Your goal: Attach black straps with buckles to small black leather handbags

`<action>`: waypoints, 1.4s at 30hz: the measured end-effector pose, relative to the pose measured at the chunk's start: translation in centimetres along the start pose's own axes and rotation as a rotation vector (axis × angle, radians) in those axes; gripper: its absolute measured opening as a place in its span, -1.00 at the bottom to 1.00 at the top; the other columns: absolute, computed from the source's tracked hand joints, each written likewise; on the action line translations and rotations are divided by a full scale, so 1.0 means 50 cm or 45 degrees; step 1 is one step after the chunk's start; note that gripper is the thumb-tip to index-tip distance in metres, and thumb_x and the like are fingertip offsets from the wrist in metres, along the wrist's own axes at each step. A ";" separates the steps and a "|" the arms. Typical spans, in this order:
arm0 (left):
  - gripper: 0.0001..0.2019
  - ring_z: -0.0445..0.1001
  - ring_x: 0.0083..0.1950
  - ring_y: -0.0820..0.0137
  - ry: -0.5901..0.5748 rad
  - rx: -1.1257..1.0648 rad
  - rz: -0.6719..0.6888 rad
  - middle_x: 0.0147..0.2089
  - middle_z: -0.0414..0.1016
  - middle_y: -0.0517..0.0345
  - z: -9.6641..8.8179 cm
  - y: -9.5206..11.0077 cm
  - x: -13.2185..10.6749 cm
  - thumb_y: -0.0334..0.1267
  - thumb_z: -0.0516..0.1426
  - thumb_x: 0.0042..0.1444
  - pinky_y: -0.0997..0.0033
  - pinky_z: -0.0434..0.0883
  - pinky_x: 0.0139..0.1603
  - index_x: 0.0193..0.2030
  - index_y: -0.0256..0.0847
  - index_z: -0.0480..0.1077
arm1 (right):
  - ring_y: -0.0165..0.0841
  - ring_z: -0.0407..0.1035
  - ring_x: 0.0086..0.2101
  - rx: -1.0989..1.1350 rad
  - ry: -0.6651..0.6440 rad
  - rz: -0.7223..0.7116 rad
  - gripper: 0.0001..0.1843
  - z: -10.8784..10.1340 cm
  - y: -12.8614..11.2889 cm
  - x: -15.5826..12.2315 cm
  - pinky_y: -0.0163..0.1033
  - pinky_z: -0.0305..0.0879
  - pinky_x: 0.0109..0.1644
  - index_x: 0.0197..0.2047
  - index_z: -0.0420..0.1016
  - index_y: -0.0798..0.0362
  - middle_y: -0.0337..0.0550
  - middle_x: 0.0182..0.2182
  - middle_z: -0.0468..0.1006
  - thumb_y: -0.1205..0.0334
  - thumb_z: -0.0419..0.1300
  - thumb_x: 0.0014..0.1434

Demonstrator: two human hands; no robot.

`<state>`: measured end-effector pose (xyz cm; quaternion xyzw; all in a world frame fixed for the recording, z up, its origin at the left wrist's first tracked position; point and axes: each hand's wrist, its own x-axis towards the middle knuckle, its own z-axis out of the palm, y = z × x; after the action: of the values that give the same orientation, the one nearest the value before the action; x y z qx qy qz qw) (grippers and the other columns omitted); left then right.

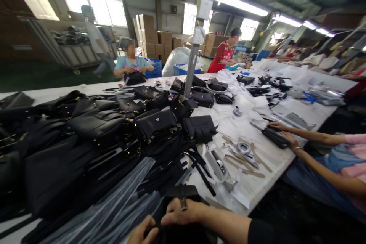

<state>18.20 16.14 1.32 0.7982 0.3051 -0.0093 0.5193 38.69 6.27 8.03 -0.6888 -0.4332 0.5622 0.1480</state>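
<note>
At the bottom edge my right hand [183, 212] lies on a small black leather piece [183, 191] with a brass clasp, fingers curled over it. My left hand [143, 231] sits just left of it, fingers bent and pinching the same black piece at its lower edge. The piece rests at the near edge of the white table [257, 187]. Black straps [200, 167] and clear plastic sleeves [120, 202] lie right in front of my hands.
A big heap of black handbags [94, 129] covers the table's left. A grey pole [194, 57] stands mid-table. A co-worker's hands [281, 133] at right hold a black pouch. Tape rolls and paper strips [246, 152] lie nearby. Two seated people and stacked cartons are beyond.
</note>
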 end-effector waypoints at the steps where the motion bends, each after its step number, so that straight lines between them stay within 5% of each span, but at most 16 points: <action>1: -0.73 0.38 -0.29 0.39 0.030 -0.001 -0.024 -0.41 0.39 0.21 -0.005 0.006 -0.007 -0.01 0.02 0.10 0.53 0.32 -0.23 -0.41 -0.17 0.28 | -0.53 0.13 -0.63 0.103 -0.037 -0.011 -0.68 -0.004 -0.001 0.004 -0.40 -0.07 -0.60 -0.47 0.53 0.09 -0.35 -0.67 0.29 -0.03 0.27 0.03; 5: -0.75 0.32 -0.33 0.39 0.091 -0.028 -0.128 -0.44 0.34 0.24 -0.022 0.023 -0.029 -0.06 0.01 0.12 0.45 0.26 -0.26 -0.42 -0.19 0.27 | -0.58 -0.07 -0.71 0.411 -0.190 0.029 -0.53 -0.022 0.014 0.020 -0.39 -0.22 -0.64 -0.45 0.40 0.11 -0.42 -0.73 0.12 -0.14 0.07 0.20; 11: -0.75 0.35 -0.40 0.40 0.182 -0.084 -0.328 -0.49 0.35 0.23 -0.020 -0.037 -0.060 -0.14 -0.05 0.17 0.43 0.29 -0.30 -0.40 -0.22 0.31 | -0.60 -0.18 -0.71 0.632 -0.247 0.094 -0.48 -0.054 0.061 0.053 -0.44 -0.23 -0.66 -0.35 0.27 0.06 -0.52 -0.71 -0.02 -0.28 0.01 0.20; 15: -0.79 0.42 -0.15 0.27 0.315 -0.008 -0.348 -0.25 0.48 0.06 -0.017 -0.035 -0.075 -0.19 0.01 0.18 0.29 0.30 -0.04 -0.28 -0.23 0.42 | -0.61 -0.18 -0.73 0.645 -0.278 0.125 -0.47 -0.061 0.060 0.057 -0.44 -0.24 -0.68 -0.38 0.29 0.08 -0.52 -0.74 0.01 -0.29 0.08 0.14; 18: -0.77 0.35 0.10 0.21 0.363 0.030 -0.208 0.00 0.47 0.02 -0.020 -0.005 -0.063 -0.23 0.07 0.17 0.22 0.18 0.18 -0.07 -0.17 0.44 | -0.62 -0.16 -0.74 0.635 -0.298 0.122 -0.47 -0.062 0.050 0.054 -0.44 -0.23 -0.68 -0.39 0.32 0.09 -0.51 -0.75 0.02 -0.29 0.10 0.13; 21: -0.75 0.38 0.06 0.24 0.251 -0.073 -0.084 -0.02 0.51 0.03 -0.019 0.019 -0.037 -0.26 0.09 0.16 0.25 0.20 0.16 -0.04 -0.19 0.44 | -0.62 -0.12 -0.74 0.611 -0.310 0.117 -0.47 -0.066 0.043 0.050 -0.44 -0.23 -0.68 -0.39 0.34 0.10 -0.49 -0.75 0.07 -0.27 0.10 0.14; 26: -0.80 0.40 -0.24 0.39 0.121 -0.234 -0.095 -0.28 0.49 0.16 -0.031 0.033 -0.008 -0.22 0.10 0.11 0.43 0.31 -0.19 -0.18 -0.29 0.41 | -0.64 0.08 -0.69 0.555 -0.280 0.104 -0.50 -0.084 0.040 0.044 -0.48 -0.07 -0.64 -0.39 0.36 0.13 -0.35 -0.63 0.35 -0.21 0.15 0.13; 32: -0.73 0.33 -0.32 0.44 -0.034 -0.262 -0.016 -0.35 0.43 0.20 -0.064 0.096 0.008 -0.11 0.06 0.16 0.48 0.23 -0.28 -0.23 -0.31 0.41 | -0.55 0.31 -0.64 0.488 -0.416 0.146 -0.53 -0.078 0.021 0.043 -0.45 0.14 -0.60 -0.27 0.38 0.12 -0.22 -0.45 0.55 -0.17 0.23 0.08; 36: -0.79 0.28 -0.44 0.49 -0.176 -0.222 -0.085 -0.47 0.38 0.27 -0.046 0.114 0.016 -0.17 0.12 0.07 0.51 0.16 -0.41 -0.27 -0.30 0.41 | -0.53 0.32 -0.66 0.486 -0.438 0.174 -0.54 -0.058 0.012 0.038 -0.46 0.14 -0.64 -0.30 0.34 0.10 -0.32 -0.56 0.49 -0.16 0.25 0.06; 42: -0.83 0.29 -0.42 0.47 -0.171 -0.163 -0.164 -0.46 0.40 0.26 -0.021 0.105 0.009 -0.22 0.14 -0.02 0.49 0.11 -0.42 -0.34 -0.29 0.45 | -0.54 0.37 -0.64 0.506 -0.554 0.208 -0.57 -0.036 0.012 0.021 -0.45 0.26 -0.62 -0.29 0.38 0.14 -0.17 -0.39 0.60 -0.11 0.25 0.10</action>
<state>20.89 15.79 5.98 0.7396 0.3205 -0.0767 0.5868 40.56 7.26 7.53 -0.5422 -0.2792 0.7804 0.1378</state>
